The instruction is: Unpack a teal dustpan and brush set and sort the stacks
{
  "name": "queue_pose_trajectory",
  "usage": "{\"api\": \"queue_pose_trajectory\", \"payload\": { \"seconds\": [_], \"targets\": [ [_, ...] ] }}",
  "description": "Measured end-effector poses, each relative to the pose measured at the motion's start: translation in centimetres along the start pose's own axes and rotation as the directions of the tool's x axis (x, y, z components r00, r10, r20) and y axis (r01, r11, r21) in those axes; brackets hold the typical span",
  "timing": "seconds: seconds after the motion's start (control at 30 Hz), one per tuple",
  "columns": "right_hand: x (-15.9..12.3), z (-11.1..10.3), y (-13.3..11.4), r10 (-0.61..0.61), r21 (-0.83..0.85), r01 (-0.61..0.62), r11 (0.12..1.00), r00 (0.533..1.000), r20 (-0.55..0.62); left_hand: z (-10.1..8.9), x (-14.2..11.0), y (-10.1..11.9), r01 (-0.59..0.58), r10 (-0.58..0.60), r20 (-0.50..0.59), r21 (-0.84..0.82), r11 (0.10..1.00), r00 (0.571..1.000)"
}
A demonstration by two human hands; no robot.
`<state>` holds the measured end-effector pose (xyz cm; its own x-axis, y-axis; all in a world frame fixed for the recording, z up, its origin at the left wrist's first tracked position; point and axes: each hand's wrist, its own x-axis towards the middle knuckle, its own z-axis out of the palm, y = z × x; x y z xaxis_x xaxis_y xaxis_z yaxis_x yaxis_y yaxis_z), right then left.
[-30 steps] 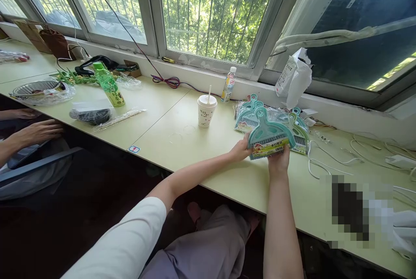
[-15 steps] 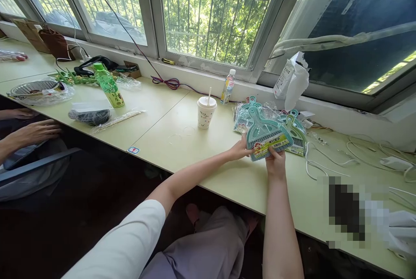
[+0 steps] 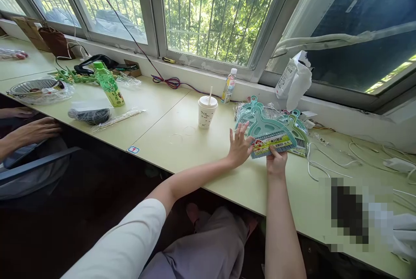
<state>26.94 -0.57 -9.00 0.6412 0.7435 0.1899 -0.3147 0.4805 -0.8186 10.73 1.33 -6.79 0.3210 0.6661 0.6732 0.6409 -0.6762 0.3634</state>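
So the right hand (image 3: pixel 276 160) has the teal dustpan set (image 3: pixel 271 134) pinched by its bottom edge, thumb on top of the yellow label strip, fingers tucked underneath. The set sticks up and away from the grip, handle pointing toward the window, tilted a bit rather than lying flat. The left hand (image 3: pixel 239 145) is spread wide, fingers apart, not clamped on anything; its fingertips sit right at the set's left corner, touching or very nearly, hard to call.

Using the paper cup (image 3: pixel 206 111) with the straw as the reference: the held set is off to its right and a little nearer the person, over the pale green table (image 3: pixel 182 140). Behind the set, also right of the cup, there's a pile of more teal and green dustpan packs (image 3: pixel 297 129) in clear wrap. A small drink bottle (image 3: pixel 229 85) stands just behind the cup by the sill. Far left of the cup lies a green bottle (image 3: pixel 108 84), and another person's hand (image 3: pixel 35 131) rests at the table edge beyond that. White cables (image 3: pixel 328 157) trail well right of the cup.
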Motion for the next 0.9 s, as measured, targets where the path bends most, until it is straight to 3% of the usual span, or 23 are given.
{"api": "queue_pose_trajectory", "payload": {
  "seconds": [0.2,0.37,0.5,0.6,0.7,0.77,0.8,0.87,0.9],
  "targets": [
    [-0.1,0.0,0.1,0.001,-0.009,-0.001,1.0,1.0,0.002,0.5,0.1,-0.6,-0.175,0.172,0.076,0.039,0.984,0.982],
    [0.0,-0.1,0.3,0.023,-0.015,-0.022,1.0,1.0,0.01,0.4,0.2,-1.0,-0.33,0.32,0.192,0.02,0.944,0.928],
    [0.0,0.0,0.4,-0.012,-0.001,0.012,1.0,1.0,-0.016,0.5,0.2,-1.1,-0.391,0.404,0.23,-0.102,0.915,0.885],
    [-0.1,0.2,0.3,-0.014,0.012,0.014,1.0,1.0,-0.014,0.8,0.2,-1.0,-0.304,0.34,0.161,-0.209,0.929,0.927],
    [-0.3,0.4,0.1,-0.015,0.018,0.015,1.0,1.0,0.015,0.9,0.5,-0.8,-0.119,0.102,-0.065,-0.373,0.92,0.993],
    [-0.5,0.6,0.0,-0.014,0.021,0.014,1.0,0.999,0.032,0.7,0.9,-0.9,0.027,-0.141,-0.153,-0.579,0.815,0.978],
    [-0.6,0.7,-0.1,-0.009,0.021,0.008,1.0,0.999,0.039,0.7,1.1,-1.0,0.111,-0.267,-0.118,-0.699,0.707,0.956],
    [-0.7,1.0,-0.1,0.01,0.016,-0.011,1.0,0.999,0.05,0.7,1.6,-1.2,0.326,-0.435,0.136,-0.858,0.398,0.89],
    [-0.7,1.1,0.0,0.02,0.008,-0.021,1.0,0.998,0.056,0.7,1.8,-1.4,0.437,-0.443,0.304,-0.867,0.238,0.844]
  ]
}}
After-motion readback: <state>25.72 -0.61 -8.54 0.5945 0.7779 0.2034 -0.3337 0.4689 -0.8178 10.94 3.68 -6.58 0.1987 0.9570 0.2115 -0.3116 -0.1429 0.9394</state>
